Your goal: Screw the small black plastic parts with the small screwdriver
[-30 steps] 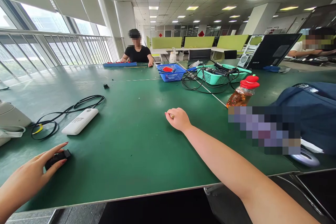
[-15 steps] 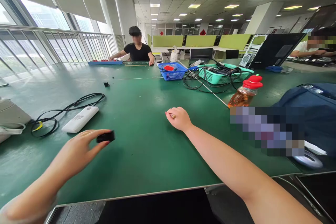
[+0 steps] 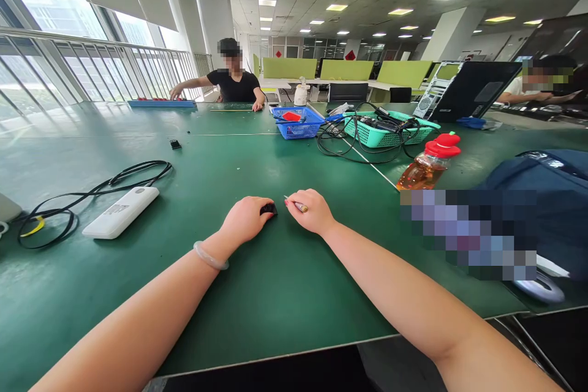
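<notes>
My left hand, with a pale bangle at its wrist, pinches a small black block just over the green tabletop. The fingers cover part of the block, so its kind does not show. Close by on the right, my right hand is closed around a slim pointed tool with a brass-coloured end. Its thin tip points left toward the block, with a small gap between them. Most of the tool is hidden in the fist.
Left lie a white power bank and a looped black cable. Another small black piece lies farther off. Blue and green baskets, a red-capped bottle and a dark blue bag occupy the right. A person sits opposite.
My left hand has carried the black block right and forward, up beside my right hand. The pointed tool in my right hand now shows its tip. The view has shifted slightly.
</notes>
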The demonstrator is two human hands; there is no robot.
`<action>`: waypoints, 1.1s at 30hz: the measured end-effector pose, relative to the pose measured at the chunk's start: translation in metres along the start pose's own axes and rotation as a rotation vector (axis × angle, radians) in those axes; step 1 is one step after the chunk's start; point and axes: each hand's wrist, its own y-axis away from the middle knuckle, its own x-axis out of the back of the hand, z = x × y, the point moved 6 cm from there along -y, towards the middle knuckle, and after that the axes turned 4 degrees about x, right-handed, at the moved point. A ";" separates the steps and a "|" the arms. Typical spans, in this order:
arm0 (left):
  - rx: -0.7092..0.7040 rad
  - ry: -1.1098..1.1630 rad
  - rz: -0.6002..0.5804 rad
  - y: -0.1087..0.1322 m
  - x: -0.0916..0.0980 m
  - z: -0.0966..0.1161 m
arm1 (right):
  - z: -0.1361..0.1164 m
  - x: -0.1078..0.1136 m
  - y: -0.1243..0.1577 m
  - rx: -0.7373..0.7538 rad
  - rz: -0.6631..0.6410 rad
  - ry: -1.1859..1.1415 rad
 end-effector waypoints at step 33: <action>0.106 0.255 -0.028 -0.003 -0.014 -0.020 | -0.063 0.018 0.001 0.423 -0.144 -0.080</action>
